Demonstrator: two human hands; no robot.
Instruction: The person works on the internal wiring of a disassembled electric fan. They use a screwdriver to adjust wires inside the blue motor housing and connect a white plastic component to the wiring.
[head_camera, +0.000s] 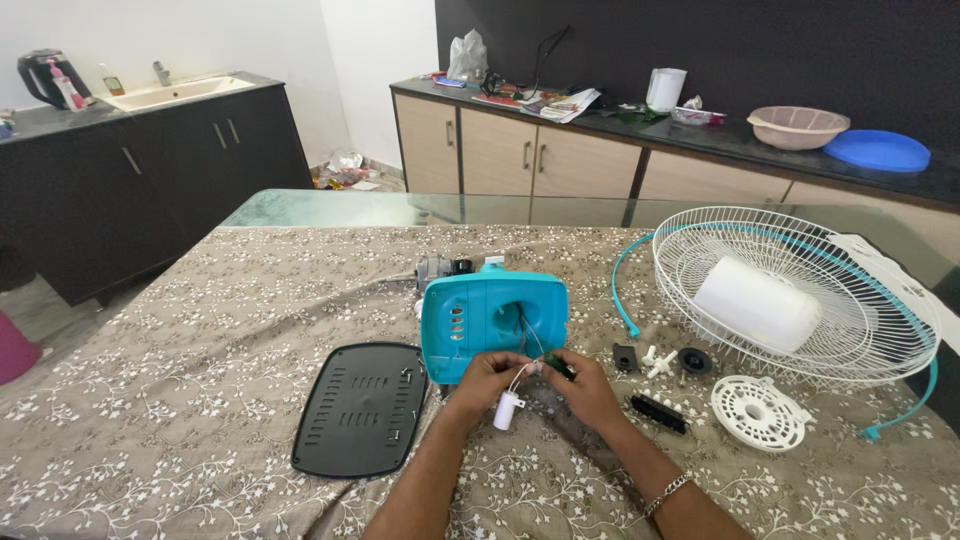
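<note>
A teal fan base housing (492, 318) lies on the patterned tablecloth with wires coming out of its opening. My left hand (484, 383) and my right hand (584, 392) meet just in front of it. Between the fingers hangs a small white cylindrical capacitor (508, 411) on thin white wires, which my left hand pinches. My right hand grips a small dark green part (559, 367) at the wire ends. A grey motor (440, 269) sits behind the housing.
A black vented cover plate (362, 407) lies to the left. To the right sit a white wire fan guard (795, 292) with a white motor cover inside, a teal rim ring (628, 318), a white round cap (757, 410) and small black and white knobs (660, 362). Cabinets stand behind.
</note>
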